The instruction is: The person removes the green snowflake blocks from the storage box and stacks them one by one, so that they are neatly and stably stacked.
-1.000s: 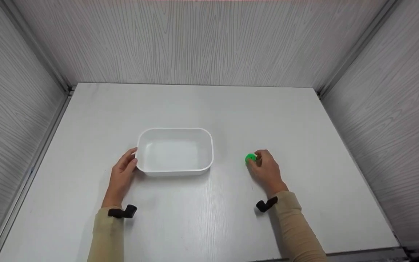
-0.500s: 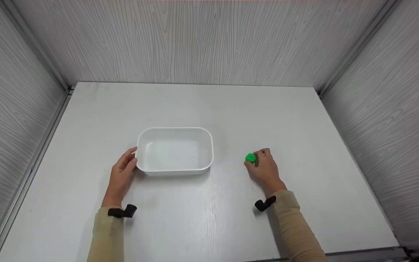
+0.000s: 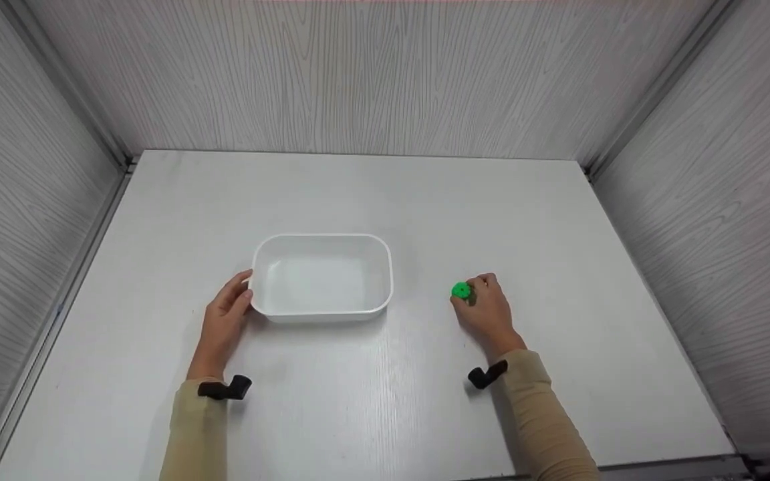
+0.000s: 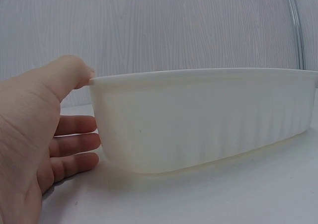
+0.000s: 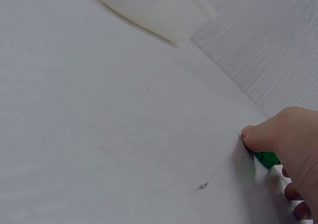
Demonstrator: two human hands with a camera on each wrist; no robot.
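A white rectangular plastic tub [image 3: 321, 314] with rounded corners stands on the table. At its left end my left hand [image 3: 222, 325] rests against the outside. In the left wrist view the thumb [image 4: 72, 74] touches the rim and several relaxed fingers [image 4: 74, 143] lie along the outer wall. To the right of the tub, my right hand [image 3: 487, 314] pinches a small green round piece [image 3: 461, 290] with a dark spot on top, between thumb and fingers. The right wrist view shows the thumb [image 5: 261, 137] covering most of the green piece [image 5: 268, 159].
The white table [image 3: 371, 194] is enclosed by grey wood-grain panels [image 3: 358, 80] at the back and sides. Black wrist cameras [image 3: 224, 388] sit on both sleeves. A dark smudge [image 5: 201, 186] marks the surface in the right wrist view.
My right thumb has moved from in front of the green piece to its near edge, so more of the piece shows. The left hand and the tub stay where they were.
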